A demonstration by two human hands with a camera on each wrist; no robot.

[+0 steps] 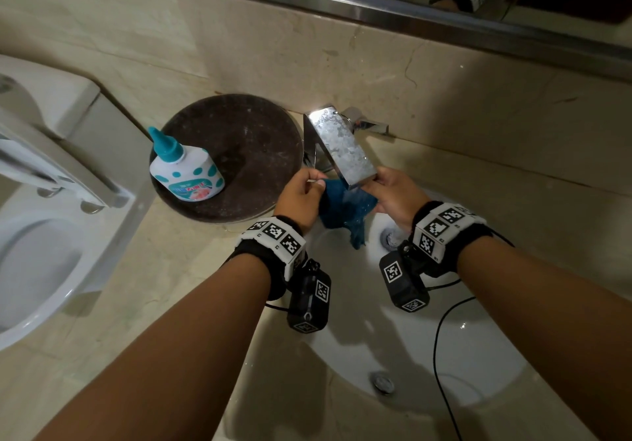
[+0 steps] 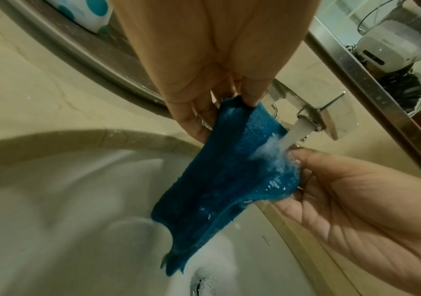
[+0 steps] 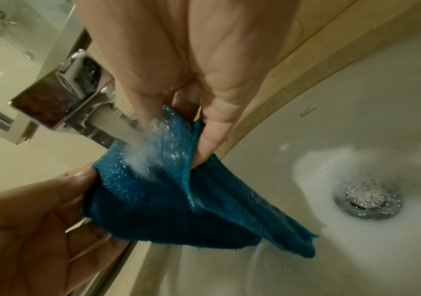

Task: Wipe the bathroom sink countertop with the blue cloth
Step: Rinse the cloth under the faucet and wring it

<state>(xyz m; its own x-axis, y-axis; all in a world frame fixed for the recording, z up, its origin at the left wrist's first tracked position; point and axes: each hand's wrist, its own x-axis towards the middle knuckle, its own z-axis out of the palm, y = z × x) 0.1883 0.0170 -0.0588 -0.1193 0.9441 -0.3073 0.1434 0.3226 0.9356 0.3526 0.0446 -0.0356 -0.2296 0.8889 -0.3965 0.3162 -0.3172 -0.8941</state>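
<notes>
a small dark blue terry cloth hangs stretched between two bare hands over a white oval sink basin, under a running chrome box-shaped tap. the left hand pinches one upper corner between thumb and fingers; the right hand pinches the opposite edge. in the wrist views a stream of water strikes the cloth near the right hand's fingertips, and its lower end droops toward the round metal drain. from the head view the tap spout hides the cloth's upper part. the beige marble countertop surrounds the basin. left of the tap, a white bottle with teal spots and a teal cap stands on a dark round tray; its label is too small to read. a white toilet is cut off at the left edge.
</notes>
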